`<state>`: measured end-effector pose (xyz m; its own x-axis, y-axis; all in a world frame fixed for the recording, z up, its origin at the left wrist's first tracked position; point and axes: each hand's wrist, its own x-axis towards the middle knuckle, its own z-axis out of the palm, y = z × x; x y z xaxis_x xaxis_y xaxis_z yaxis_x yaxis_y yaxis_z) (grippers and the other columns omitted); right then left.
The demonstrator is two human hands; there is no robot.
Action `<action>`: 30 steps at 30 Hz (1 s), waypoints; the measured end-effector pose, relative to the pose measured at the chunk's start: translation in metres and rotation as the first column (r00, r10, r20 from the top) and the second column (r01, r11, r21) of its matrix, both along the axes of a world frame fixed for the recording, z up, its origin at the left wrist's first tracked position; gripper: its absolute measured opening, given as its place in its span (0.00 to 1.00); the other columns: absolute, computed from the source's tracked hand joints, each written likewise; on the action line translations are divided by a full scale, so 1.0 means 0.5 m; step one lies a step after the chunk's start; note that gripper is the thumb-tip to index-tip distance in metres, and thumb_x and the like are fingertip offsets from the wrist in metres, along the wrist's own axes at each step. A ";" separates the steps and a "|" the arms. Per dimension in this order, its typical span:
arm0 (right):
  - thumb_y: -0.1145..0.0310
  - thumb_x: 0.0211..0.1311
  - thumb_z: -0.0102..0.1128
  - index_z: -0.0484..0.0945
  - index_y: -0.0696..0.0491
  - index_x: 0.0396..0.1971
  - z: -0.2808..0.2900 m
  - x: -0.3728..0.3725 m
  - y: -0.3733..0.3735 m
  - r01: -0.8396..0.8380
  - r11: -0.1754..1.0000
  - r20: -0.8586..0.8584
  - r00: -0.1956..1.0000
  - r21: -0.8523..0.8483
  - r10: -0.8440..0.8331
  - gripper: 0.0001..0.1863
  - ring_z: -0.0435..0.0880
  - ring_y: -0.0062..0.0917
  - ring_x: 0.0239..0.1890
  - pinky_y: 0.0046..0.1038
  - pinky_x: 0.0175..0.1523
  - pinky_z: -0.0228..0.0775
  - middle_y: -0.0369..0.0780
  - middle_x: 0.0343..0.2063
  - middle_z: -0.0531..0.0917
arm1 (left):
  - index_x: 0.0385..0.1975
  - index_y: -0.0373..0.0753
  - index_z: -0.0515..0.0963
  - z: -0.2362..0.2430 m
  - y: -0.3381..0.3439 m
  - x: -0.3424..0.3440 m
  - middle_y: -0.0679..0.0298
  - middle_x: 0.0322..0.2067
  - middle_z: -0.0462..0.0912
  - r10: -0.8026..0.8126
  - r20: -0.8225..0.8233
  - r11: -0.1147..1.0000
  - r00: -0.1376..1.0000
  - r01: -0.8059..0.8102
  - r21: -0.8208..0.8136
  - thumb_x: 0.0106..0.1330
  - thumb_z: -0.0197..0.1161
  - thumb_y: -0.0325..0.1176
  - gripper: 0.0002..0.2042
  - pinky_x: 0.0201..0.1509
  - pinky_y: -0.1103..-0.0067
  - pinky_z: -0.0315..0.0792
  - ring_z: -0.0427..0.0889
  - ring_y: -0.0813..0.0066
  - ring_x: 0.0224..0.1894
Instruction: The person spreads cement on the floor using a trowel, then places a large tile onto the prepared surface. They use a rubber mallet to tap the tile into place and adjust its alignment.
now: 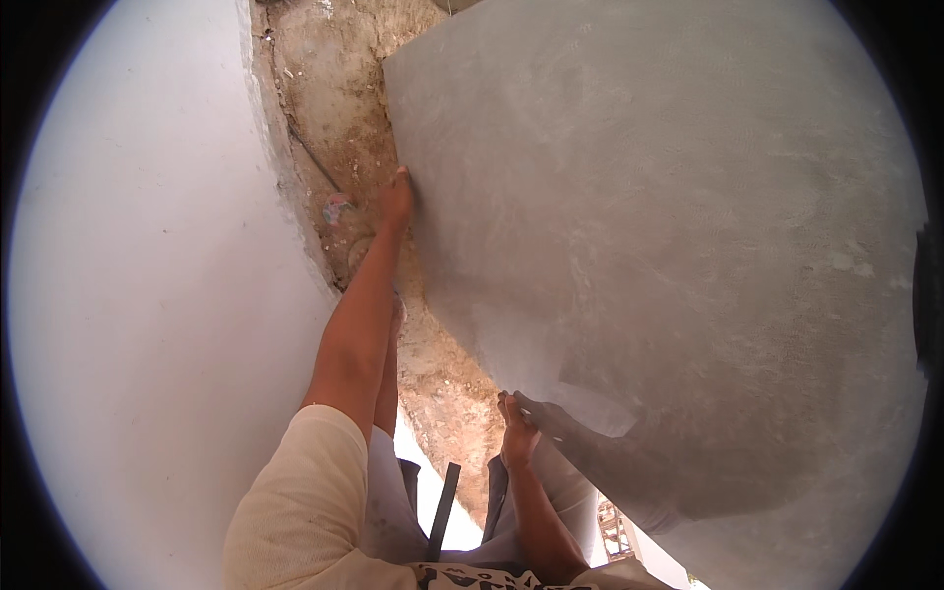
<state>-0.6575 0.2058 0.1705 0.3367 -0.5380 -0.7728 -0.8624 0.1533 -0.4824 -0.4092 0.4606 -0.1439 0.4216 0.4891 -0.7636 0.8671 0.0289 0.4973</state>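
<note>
A large grey cement-coated surface (pixel 669 197) takes up the right side, its straight edge running down toward me. My left hand (pixel 395 202) is stretched far forward against that edge; its fingers are mostly hidden, so their grip does not show. Close to my body, my right hand (pixel 518 433) is at the lower part of the same edge with its fingers drawn together. A small pale sliver shows beside those fingers, too small to name. The dark shape on the grey surface beside the right hand looks like its shadow.
A smooth white wall (pixel 147 275) fills the left side. Between it and the grey surface runs a strip of rough brown ground (pixel 334 88), with a thin dark rod (pixel 315 159) and a small colourful scrap (pixel 337 207) on it. A dark strap (pixel 443 511) hangs at my waist.
</note>
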 end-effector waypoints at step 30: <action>0.72 0.62 0.66 0.75 0.66 0.47 0.118 0.092 -0.030 -0.099 0.994 -0.081 0.991 0.051 0.103 0.17 0.85 0.30 0.43 0.29 0.53 0.77 0.45 0.42 0.83 | 0.64 0.28 0.69 0.034 0.038 0.011 0.50 0.65 0.69 0.375 -0.037 0.898 0.926 -0.373 -0.233 0.69 0.58 0.53 0.34 0.71 0.69 0.58 0.67 0.59 0.67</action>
